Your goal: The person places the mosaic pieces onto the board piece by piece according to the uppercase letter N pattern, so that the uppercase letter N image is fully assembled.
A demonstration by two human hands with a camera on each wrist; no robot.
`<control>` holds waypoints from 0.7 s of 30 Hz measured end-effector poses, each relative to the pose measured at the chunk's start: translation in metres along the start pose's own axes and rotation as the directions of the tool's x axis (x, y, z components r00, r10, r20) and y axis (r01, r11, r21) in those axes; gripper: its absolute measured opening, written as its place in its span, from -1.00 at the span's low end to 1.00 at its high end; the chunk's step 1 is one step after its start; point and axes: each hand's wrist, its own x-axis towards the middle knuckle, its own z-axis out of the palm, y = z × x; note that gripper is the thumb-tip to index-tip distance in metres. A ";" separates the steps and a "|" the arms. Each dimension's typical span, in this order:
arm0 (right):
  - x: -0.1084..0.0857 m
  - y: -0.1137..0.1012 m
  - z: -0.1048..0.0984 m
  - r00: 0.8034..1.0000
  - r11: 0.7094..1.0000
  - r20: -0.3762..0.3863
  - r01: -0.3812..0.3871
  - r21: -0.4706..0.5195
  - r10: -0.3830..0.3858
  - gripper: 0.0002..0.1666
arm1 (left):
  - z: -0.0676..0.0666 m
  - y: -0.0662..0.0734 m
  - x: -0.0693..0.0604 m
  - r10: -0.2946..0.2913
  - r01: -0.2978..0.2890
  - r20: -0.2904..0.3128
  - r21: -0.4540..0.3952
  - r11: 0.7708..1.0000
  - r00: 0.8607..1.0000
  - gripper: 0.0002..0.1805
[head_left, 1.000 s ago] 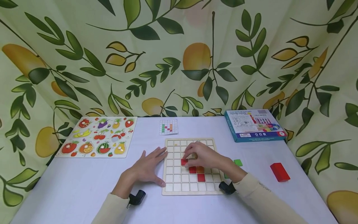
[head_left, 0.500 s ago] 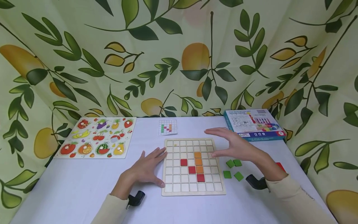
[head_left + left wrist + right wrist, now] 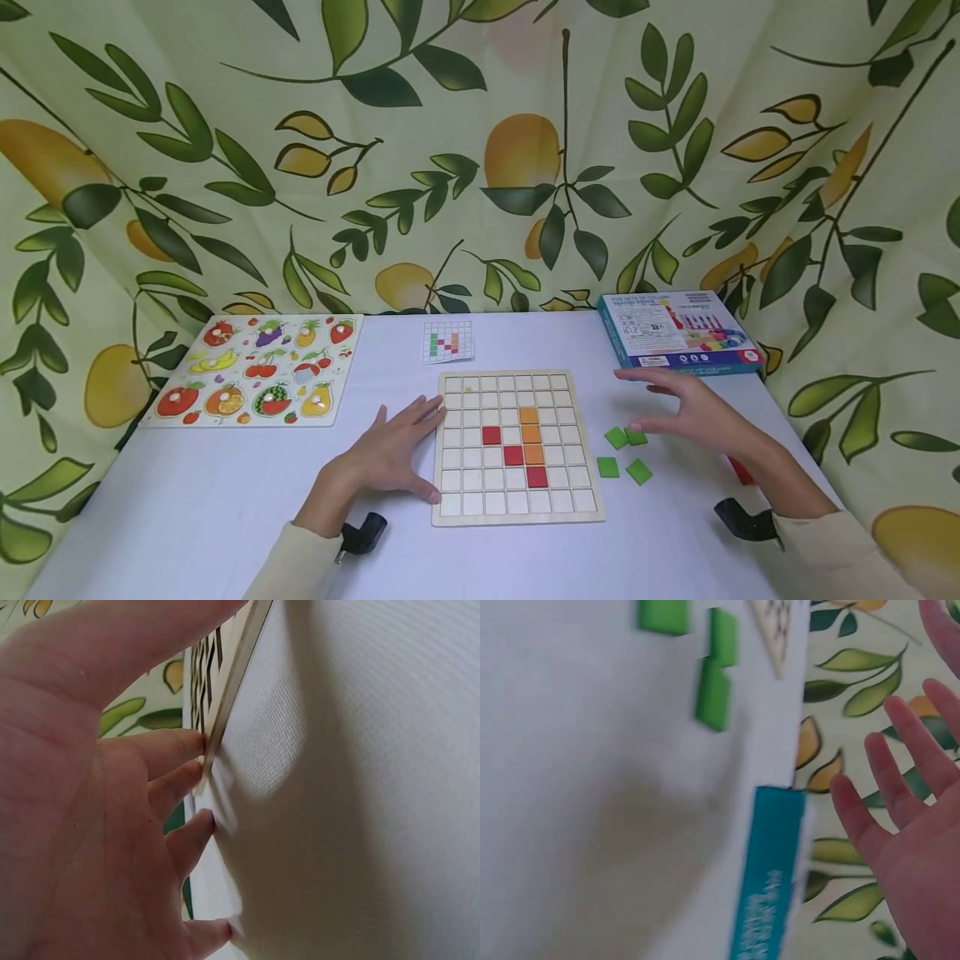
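A wooden grid board lies flat on the table. Three orange tiles stand in one column, and three red tiles step diagonally down to the right. My left hand, fingers spread, touches the board's left edge; the left wrist view shows fingertips on its side and on the cloth. Several green tiles lie loose to the right of the board. Over them hovers my right hand, thumb and fingers apart, holding nothing. In the right wrist view its fingers are spread well away from the tiles.
Behind the board lies a small pattern card with coloured squares. A fruit puzzle board is at the back left, a blue-edged box at the back right. My right forearm partly hides a red block.
My right hand has lifted off the board and moved right, over the green tiles, its fingers opening. A red tile stays in the cell where it was. My left hand has kept its place.
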 end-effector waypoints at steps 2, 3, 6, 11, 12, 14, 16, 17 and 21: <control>-0.004 0.009 0.003 1.000 1.000 0.005 -0.024 0.007 0.024 -0.17 | 0.000 0.000 0.000 0.002 -0.002 0.000 -0.001 1.000 1.000 0.30; -0.006 0.013 0.004 0.999 0.999 0.008 -0.035 0.009 0.035 -0.17 | 0.000 0.000 0.000 0.003 -0.003 0.000 0.000 1.000 1.000 0.30; -0.010 0.021 0.008 0.996 0.996 0.037 -0.082 0.037 0.080 -0.20 | 0.000 0.001 0.000 0.000 0.000 -0.003 -0.001 1.000 1.000 0.30; -0.011 0.028 0.015 0.985 0.986 0.088 -0.157 0.061 0.151 -0.24 | 0.000 0.000 0.000 -0.005 0.005 -0.004 -0.006 1.000 1.000 0.29; -0.010 0.029 0.017 0.983 0.985 0.091 -0.166 0.056 0.160 -0.25 | 0.000 0.000 0.000 -0.005 0.005 -0.003 -0.007 1.000 1.000 0.29; -0.010 0.031 0.019 0.981 0.984 0.092 -0.175 0.042 0.171 -0.27 | 0.000 0.000 0.000 -0.006 0.005 -0.003 -0.006 1.000 1.000 0.29; -0.009 0.034 0.021 0.981 0.984 0.096 -0.173 0.033 0.169 -0.29 | 0.001 -0.001 0.000 -0.005 0.005 -0.005 -0.006 1.000 1.000 0.29; -0.009 0.035 0.021 0.981 0.985 0.100 -0.169 0.030 0.165 -0.29 | 0.001 -0.001 0.000 -0.004 0.004 -0.005 -0.006 1.000 1.000 0.29; -0.009 0.038 0.023 0.979 0.983 0.102 -0.180 0.027 0.177 -0.33 | 0.002 -0.001 0.000 -0.004 0.004 -0.004 -0.006 1.000 1.000 0.29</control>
